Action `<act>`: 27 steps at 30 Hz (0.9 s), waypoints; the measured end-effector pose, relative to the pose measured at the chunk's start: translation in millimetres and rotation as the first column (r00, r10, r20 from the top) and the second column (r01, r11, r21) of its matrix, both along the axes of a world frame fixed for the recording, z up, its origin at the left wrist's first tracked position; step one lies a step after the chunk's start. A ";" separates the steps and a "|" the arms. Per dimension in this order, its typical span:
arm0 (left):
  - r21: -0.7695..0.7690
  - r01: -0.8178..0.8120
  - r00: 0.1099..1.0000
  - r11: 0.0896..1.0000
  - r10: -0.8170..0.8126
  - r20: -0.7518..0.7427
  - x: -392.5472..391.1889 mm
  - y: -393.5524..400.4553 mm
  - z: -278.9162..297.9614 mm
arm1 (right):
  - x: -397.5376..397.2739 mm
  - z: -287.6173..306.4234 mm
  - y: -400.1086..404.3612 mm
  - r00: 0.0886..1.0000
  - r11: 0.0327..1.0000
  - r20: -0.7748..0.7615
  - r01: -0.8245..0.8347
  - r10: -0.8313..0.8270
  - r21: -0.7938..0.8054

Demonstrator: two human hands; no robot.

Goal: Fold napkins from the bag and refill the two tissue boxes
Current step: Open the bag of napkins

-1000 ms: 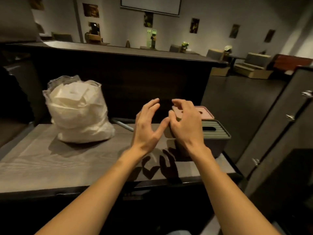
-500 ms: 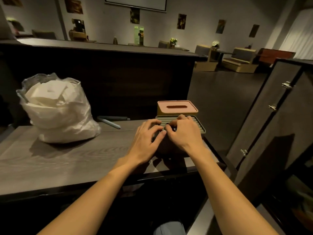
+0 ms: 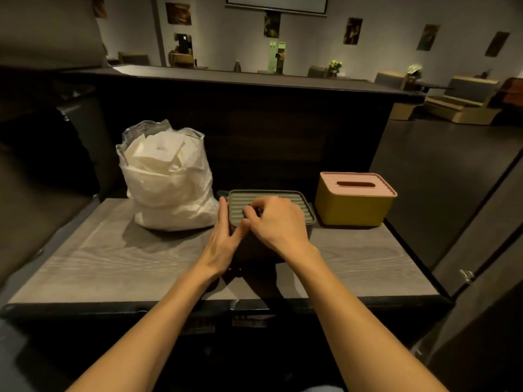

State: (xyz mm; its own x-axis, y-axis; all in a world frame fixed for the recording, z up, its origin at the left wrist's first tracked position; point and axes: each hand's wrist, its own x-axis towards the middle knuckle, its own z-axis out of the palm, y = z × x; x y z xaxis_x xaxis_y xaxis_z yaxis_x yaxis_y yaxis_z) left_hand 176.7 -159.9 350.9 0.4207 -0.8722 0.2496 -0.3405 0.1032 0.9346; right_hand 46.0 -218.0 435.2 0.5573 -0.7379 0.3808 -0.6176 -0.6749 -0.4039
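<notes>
Grey table [image 3: 113,264] bears green tissue box [image 3: 294,200], long axis left-right.

Both forearms are bare to the frame's edge, with seemingly no sleeves, rings or watch visible.

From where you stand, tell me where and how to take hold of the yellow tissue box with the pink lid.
Grip the yellow tissue box by its two short side walls, just under the overhanging pink lid, coming straight down from above. It stands upright with free table on its right and a gap to the green box on its left, so fingers probably fit both sides; the lid lip should stop slipping.
</notes>
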 end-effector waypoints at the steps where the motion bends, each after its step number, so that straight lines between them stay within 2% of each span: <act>1: -0.019 0.011 1.000 1.000 -0.011 0.021 2.7 -2.6 -1.8 | -2.3 4.2 -1.3 0.999 0.999 0.042 -0.008 0.007 0.032; 4: -0.089 0.026 0.989 0.996 -0.013 0.144 7.4 -7.2 -3.7 | -14.6 23.6 -5.2 0.940 0.983 0.338 -0.094 0.037 0.156; 5: -0.098 0.019 0.986 0.995 -0.003 0.164 8.8 -8.5 -4.7 | -22.0 30.0 -6.7 0.904 0.984 0.426 -0.109 0.039 0.141; 8: -0.126 0.018 0.988 0.992 0.002 0.154 11.4 -9.8 -6.7 | -56.7 35.8 -17.3 0.855 0.997 0.519 -0.048 0.012 0.055; 11: -0.156 0.034 0.993 0.987 -0.016 0.120 8.4 -8.4 -5.3 | -99.6 12.7 -35.7 0.880 0.981 0.461 0.028 -0.115 0.190; 14: -0.158 0.042 0.995 0.987 -0.028 0.094 6.4 -8.4 -3.0 | -133.6 -22.2 -55.0 0.936 0.956 0.279 0.144 -0.216 0.255; 17: -0.145 0.050 0.995 0.988 -0.037 0.090 9.9 -9.5 -6.1 | -151.5 -49.2 -67.2 0.974 0.953 0.061 0.197 -0.216 0.232; 20: -0.144 0.078 0.993 0.987 -0.064 0.097 8.3 -8.4 -4.9 | -163.7 -67.3 -78.5 0.961 0.957 -0.077 0.274 -0.267 0.096; 25: -0.141 0.096 0.988 0.985 -0.077 0.131 -1.5 -6.4 0.1 | -181.7 -71.1 -93.5 0.938 0.940 -0.127 0.334 -0.324 0.072; 27: -0.137 0.096 0.985 0.986 -0.075 0.154 -2.1 -6.9 -1.3 | -183.8 -69.4 -93.0 0.941 0.939 -0.067 0.337 -0.332 0.076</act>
State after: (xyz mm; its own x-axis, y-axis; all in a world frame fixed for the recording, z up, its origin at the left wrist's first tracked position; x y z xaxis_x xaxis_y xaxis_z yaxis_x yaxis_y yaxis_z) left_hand 174.6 -166.9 349.6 0.2954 -0.8540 0.4283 -0.4577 0.2670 0.8481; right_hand -137.8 -311.0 365.8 0.2906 -0.9134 0.2852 -0.8236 -0.3905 -0.4114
